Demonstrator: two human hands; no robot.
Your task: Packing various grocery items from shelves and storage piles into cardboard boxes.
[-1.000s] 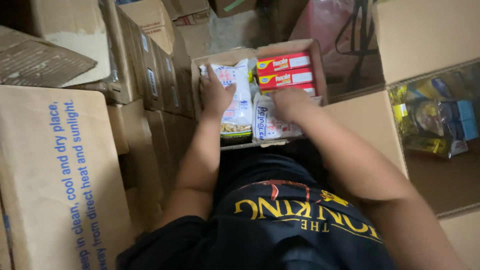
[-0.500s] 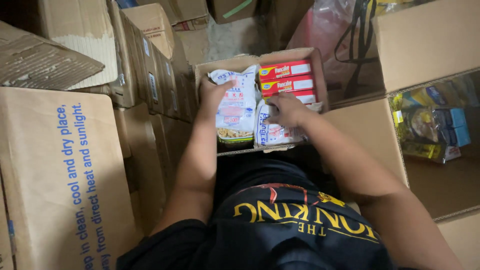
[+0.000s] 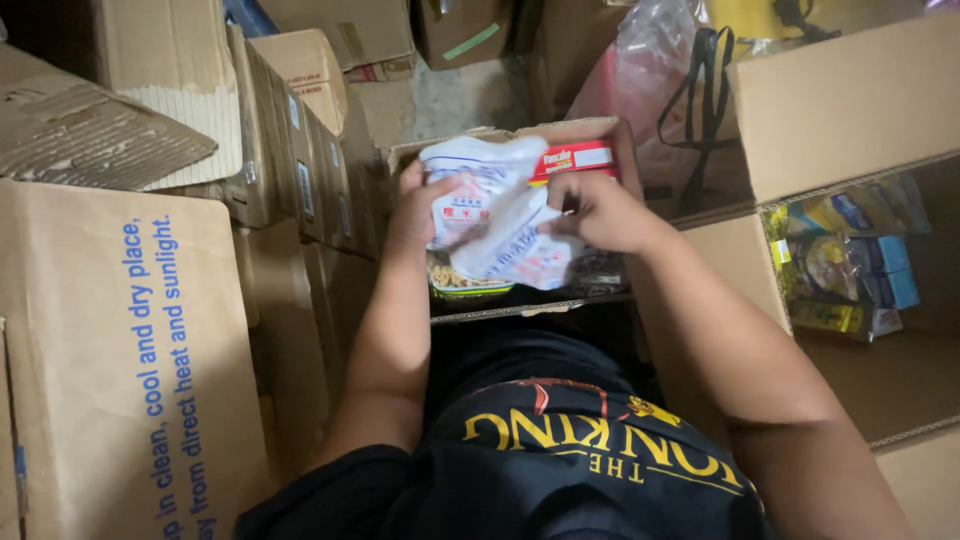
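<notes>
Both hands clamped on white plastic packets over the small open carton (image 3: 520, 310), the landmark here. Left hand (image 3: 415, 205) grips the left edge of the upper white packet (image 3: 470, 185), fingers wrapped round its side; right hand (image 3: 600, 210) pinches the top of the lower white packet (image 3: 515, 250), thumb and fingers closed on the crumpled film. The two packets overlap and touch, held just above the carton's mouth, between the hands. Upper packet's long axis runs roughly left to right, tilted; lower one slants down toward the carton's near wall. Each hand sits at an outer end, so the packets lie inward from both grips; neither hand is clearly nearer. Inside the carton, at its far wall, a red box (image 3: 578, 160) with a white panel; darker packets beneath, partly hidden. Left of the carton, a row of closed brown cartons (image 3: 300, 150). Right of it, a larger open box (image 3: 850, 260) holding yellow and blue packets. Behind it, a clear pinkish plastic bag (image 3: 640, 90).
</notes>
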